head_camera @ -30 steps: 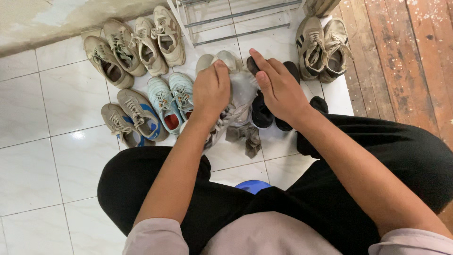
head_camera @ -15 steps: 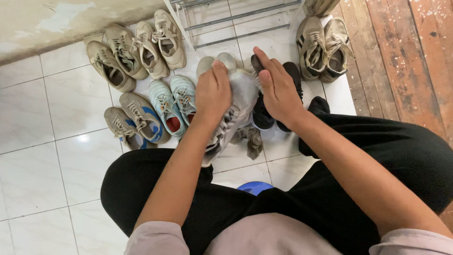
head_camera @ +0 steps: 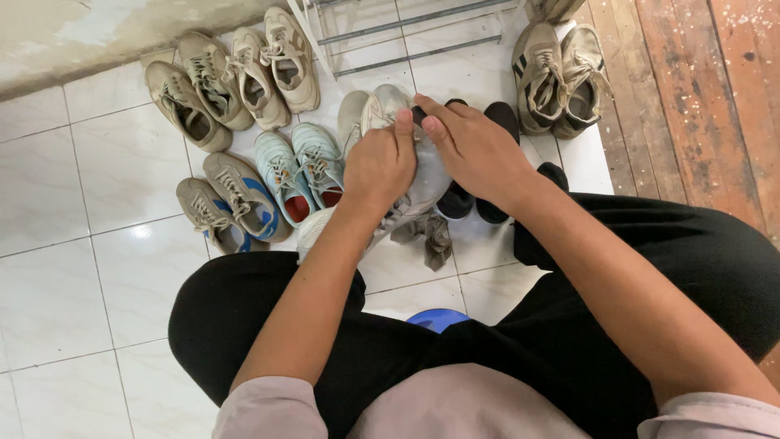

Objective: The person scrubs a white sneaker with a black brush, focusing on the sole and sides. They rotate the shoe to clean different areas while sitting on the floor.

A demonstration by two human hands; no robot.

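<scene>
The pale shoe (head_camera: 422, 175) sits between both hands, left hand (head_camera: 380, 167) curled gripping it, right hand (head_camera: 475, 150) fingers (head_camera: 431, 110) pressed together on top.

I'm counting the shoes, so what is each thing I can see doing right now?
left hand: grip closed on the white shoe.
right hand: fingers pressed on the same shoe.
white shoe: held up off the floor.
light blue shoes: side by side on the tiles.
grey rag: crumpled on the floor.
black shoes: mostly hidden beneath the hands.
</scene>
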